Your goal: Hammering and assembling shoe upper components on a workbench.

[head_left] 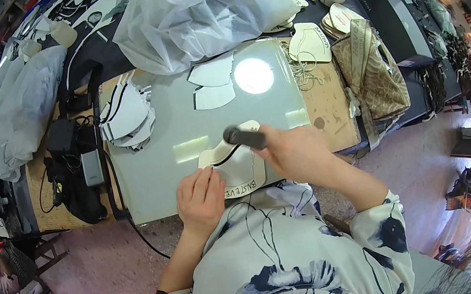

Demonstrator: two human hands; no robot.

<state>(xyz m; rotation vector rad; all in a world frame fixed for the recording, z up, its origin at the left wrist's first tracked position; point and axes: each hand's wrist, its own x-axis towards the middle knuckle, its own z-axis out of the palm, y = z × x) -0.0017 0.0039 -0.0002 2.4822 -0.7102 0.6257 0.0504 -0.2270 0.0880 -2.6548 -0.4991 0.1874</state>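
In front of me a cream template (259, 171) with dark lettering along its rim lies on the grey-green board, partly over its near edge. On it rests a white shoe-upper piece (238, 170) with a dark strip along its curved edge. My left hand (200, 198) is closed at the left side, fingertips pressed on the piece and template. My right hand (294, 150) is closed round what looks like a hammer; its dark head (246, 138) is over the top of the piece. The grip is hidden in the hand, and whether the head touches the piece I cannot tell.
A stack of white cut pieces (128, 114) lies left on the board (158, 177), with white pieces (216, 96) farther back. Behind is a big plastic bag (192, 19). A patterned bag (368, 78), string (307, 75) and template (309, 43) are right; a power bank (92, 168) is left.
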